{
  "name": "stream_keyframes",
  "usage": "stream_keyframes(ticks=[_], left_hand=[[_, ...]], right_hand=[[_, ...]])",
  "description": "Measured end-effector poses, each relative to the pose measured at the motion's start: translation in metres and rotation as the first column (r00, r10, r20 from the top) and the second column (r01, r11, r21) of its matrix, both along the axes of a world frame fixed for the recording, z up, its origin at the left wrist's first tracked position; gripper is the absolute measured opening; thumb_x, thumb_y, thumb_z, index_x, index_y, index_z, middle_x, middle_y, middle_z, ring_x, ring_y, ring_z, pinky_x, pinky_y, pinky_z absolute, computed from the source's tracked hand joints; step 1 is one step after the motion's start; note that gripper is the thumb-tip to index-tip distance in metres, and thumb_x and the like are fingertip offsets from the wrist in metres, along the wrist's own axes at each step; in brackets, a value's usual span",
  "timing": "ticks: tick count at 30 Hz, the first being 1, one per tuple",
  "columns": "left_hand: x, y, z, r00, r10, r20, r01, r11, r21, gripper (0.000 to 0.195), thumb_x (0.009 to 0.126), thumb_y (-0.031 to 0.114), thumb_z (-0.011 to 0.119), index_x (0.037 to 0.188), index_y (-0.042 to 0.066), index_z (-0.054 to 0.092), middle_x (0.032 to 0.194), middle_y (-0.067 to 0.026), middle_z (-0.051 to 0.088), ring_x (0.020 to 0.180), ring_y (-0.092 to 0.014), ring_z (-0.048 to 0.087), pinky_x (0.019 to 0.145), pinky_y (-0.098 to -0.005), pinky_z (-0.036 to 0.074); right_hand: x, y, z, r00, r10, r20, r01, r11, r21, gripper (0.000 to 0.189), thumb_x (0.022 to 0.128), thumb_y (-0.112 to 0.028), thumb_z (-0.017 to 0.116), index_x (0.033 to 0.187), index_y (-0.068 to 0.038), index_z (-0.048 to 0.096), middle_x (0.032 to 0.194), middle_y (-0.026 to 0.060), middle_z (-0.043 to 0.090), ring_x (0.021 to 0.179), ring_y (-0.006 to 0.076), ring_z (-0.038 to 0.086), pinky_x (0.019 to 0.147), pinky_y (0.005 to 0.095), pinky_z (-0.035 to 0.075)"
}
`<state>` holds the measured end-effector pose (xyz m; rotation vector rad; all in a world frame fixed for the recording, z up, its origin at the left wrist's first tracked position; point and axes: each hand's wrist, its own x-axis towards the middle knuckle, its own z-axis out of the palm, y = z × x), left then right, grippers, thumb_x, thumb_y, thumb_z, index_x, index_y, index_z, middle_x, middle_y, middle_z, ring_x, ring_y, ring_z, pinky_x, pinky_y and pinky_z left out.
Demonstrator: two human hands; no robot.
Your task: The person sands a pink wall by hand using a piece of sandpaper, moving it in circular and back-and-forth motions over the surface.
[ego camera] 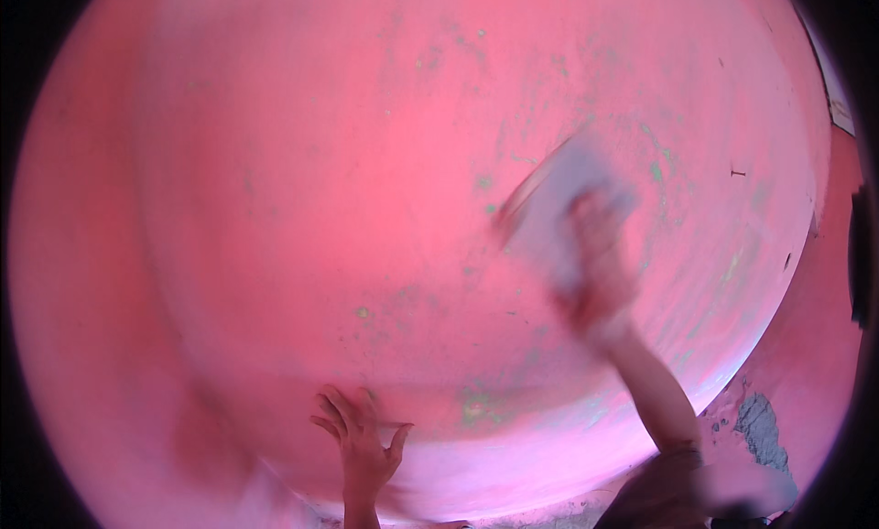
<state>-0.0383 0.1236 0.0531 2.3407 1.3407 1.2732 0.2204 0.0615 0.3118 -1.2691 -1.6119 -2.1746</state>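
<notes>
A pink painted wall (309, 186) with green and yellowish worn spots fills most of the head view. Pressed flat against its lower part is my left hand (360, 433), fingers spread, holding nothing. My right hand (601, 261), blurred by motion, is right of the middle on a pale greyish sheet or cloth (549, 206). The sheet lies over the wall surface, with a darker edge along its upper left side. Its exact material is too blurred to tell, and the fingertips are indistinct.
A nail (737, 173) sticks out of the wall at the right. Farther right are a dark object (858, 258) and a pale, dark-edged panel (831, 83). Grey bare plaster (762, 429) shows at the lower right, near a blurred pale object (748, 489). A wall corner runs down the left.
</notes>
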Motion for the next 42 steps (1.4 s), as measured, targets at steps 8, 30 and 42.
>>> stream_keyframes(ticks=[8, 30, 42], left_hand=[[-0.001, -0.001, 0.002, 0.996, -0.054, 0.071, 0.052, 0.998, 0.024, 0.085, 0.084, 0.045, 0.066, 0.146, 0.004, 0.024, 0.148, -0.0396, 0.000, 0.137, -0.059, -0.003, 0.101, -0.0743, 0.000], [0.001, -0.003, 0.010, 0.999, -0.035, 0.017, 0.034, 0.999, 0.027, 0.091, 0.083, 0.049, 0.064, 0.147, 0.003, 0.019, 0.147, -0.0411, -0.004, 0.136, -0.060, -0.006, 0.101, -0.0741, 0.000], [-0.004, -0.004, 0.008, 0.999, -0.042, 0.031, 0.041, 0.999, 0.016, 0.093, 0.083, 0.050, 0.064, 0.147, 0.002, 0.018, 0.147, -0.0411, -0.003, 0.135, -0.061, -0.005, 0.101, -0.0747, -0.001]], right_hand=[[0.001, -0.017, 0.051, 0.849, 0.318, -0.422, -0.443, 0.864, -0.240, 0.058, 0.083, 0.001, 0.048, 0.140, -0.005, 0.043, 0.147, 0.0103, 0.040, 0.133, 0.0254, 0.043, 0.106, 0.0340, 0.040], [-0.019, 0.017, 0.007, 0.957, 0.262, 0.124, -0.175, 0.862, -0.476, 0.052, 0.089, -0.009, 0.051, 0.140, -0.001, 0.040, 0.142, 0.0138, 0.046, 0.127, 0.0239, 0.050, 0.105, 0.0306, 0.040], [-0.035, 0.018, 0.004, 0.936, 0.191, -0.296, -0.352, 0.536, -0.767, 0.055, 0.081, -0.004, 0.054, 0.135, 0.000, 0.045, 0.137, 0.0167, 0.050, 0.128, 0.0328, 0.048, 0.104, 0.0402, 0.041]])
